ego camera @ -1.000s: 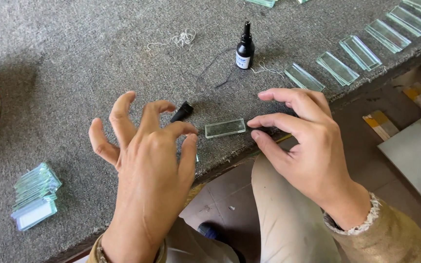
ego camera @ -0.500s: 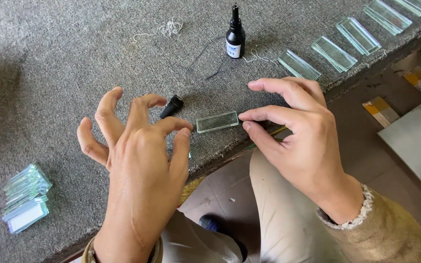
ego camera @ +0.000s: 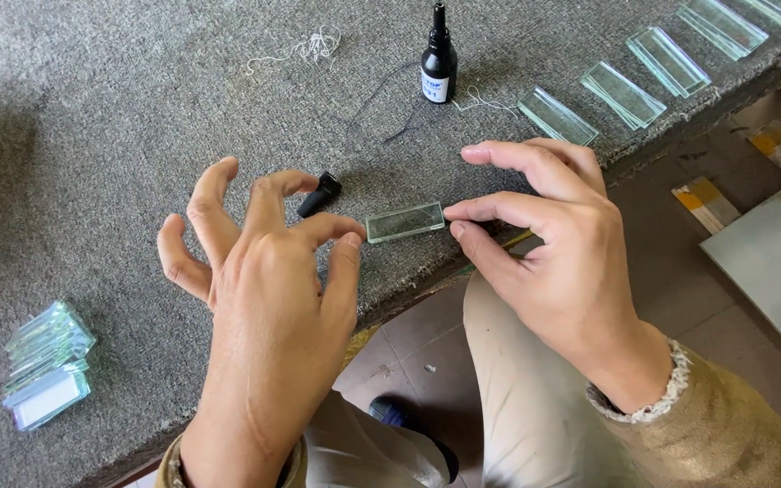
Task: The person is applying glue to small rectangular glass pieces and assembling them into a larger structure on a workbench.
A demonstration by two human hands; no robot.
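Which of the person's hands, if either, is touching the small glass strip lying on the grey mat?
Both touch it. The head view shows the left hand and right hand with fingertips meeting opposite ends of the glass strip.

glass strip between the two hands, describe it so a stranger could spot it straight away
On the grey carpeted bench, look near the front edge. The glass strip lies flat between the left hand and right hand fingertips, unlike the row far right or the stack far left.
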